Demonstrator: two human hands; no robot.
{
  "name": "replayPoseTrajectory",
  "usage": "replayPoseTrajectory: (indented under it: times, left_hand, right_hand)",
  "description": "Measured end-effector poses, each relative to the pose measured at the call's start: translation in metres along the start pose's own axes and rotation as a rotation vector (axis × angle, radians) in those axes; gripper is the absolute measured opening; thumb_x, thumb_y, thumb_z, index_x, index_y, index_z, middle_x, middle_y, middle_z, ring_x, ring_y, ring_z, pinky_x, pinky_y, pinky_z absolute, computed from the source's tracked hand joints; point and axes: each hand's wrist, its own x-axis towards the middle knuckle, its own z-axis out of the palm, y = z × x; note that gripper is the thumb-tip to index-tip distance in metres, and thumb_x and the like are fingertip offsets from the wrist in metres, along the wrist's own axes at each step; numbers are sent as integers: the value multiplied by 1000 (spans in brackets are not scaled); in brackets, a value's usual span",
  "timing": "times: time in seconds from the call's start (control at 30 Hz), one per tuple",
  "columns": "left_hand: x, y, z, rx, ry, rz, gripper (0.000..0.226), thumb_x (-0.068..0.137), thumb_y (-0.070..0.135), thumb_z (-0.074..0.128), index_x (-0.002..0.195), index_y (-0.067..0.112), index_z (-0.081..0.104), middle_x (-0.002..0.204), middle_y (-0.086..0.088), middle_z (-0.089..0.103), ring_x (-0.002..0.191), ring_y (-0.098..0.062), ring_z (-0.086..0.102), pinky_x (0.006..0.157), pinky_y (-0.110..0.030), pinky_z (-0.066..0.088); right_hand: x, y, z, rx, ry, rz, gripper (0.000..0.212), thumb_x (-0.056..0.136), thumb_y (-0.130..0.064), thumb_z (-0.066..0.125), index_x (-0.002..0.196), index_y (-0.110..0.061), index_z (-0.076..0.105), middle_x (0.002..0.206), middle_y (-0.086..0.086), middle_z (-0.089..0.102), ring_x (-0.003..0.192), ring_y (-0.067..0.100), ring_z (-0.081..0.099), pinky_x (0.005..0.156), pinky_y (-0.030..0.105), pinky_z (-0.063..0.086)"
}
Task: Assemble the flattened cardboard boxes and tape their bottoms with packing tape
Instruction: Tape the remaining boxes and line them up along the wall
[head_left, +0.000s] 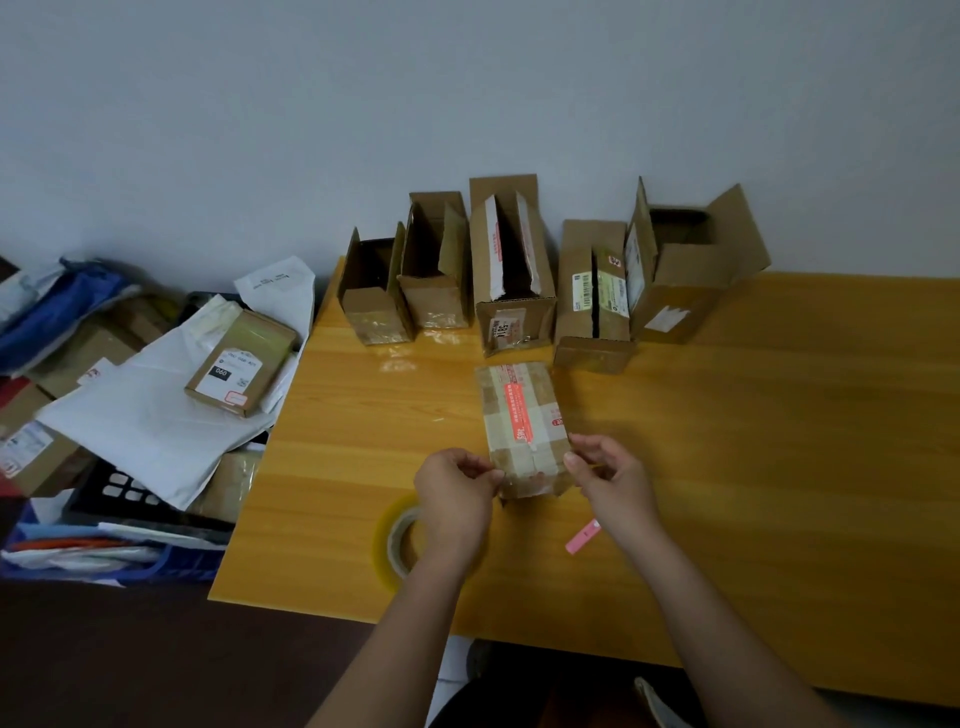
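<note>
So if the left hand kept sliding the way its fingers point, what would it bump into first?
The left hand points right, toward the small brown cardboard box with the red label. Its fingertips are already at the box's near left edge, so it would probably meet that box first. Depth is hard to judge.

Five open boxes (511, 270) behind the taped box (522, 426) I hold; one tape roll (400, 540), one pink slip (583, 536) nearer me than it

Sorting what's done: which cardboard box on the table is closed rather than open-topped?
The box with the red label between the left hand and right hand; the five by the wall stand open.
</note>
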Motion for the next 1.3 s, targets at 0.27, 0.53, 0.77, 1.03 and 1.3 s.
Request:
replayPoseTrajectory:
  times: [0.27,0.53,0.77,1.03,1.3]
  left_hand:
    - [-10,-6,6,240,-84,453,39,87,8,66,124,18,65,123,2,54,94,-11,61,81,-30,57]
    - [6,-34,10,15,-81,451,24,78,1,76,98,13,76,111,15,52,101,-16,64,79,-13,54]
    - [12,-38,10,-182,-119,473,37,75,-4,76,88,31,72,109,5,55,110,9,54,78,-15,54]
    - [10,-36,5,-35,-165,538,39,67,4,85,94,30,71,119,9,49,92,11,55,73,-9,50]
    - [13,-35,5,-185,-186,496,29,76,-2,76,92,23,74,117,2,51,103,11,56,77,-22,57]
  right_hand:
    - [-10,-13,-2,-277,-119,-243,40,94,-34,59,132,-37,46,102,-19,61,84,-9,58,62,10,48]
    - [5,7,8,-552,3,-447,63,72,-61,65,119,-20,66,100,2,64,74,11,57,61,30,54]
    - [15,28,5,-539,30,-696,42,77,-13,80,116,-6,67,96,9,67,78,12,61,65,23,53]
    - [14,19,-12,-438,-149,-606,52,80,-14,79,129,-19,61,95,-7,56,80,2,56,74,4,45]
    - [21,20,-14,-233,-152,-452,44,86,-6,69,119,-35,63,88,-11,60,77,3,57,64,13,44]
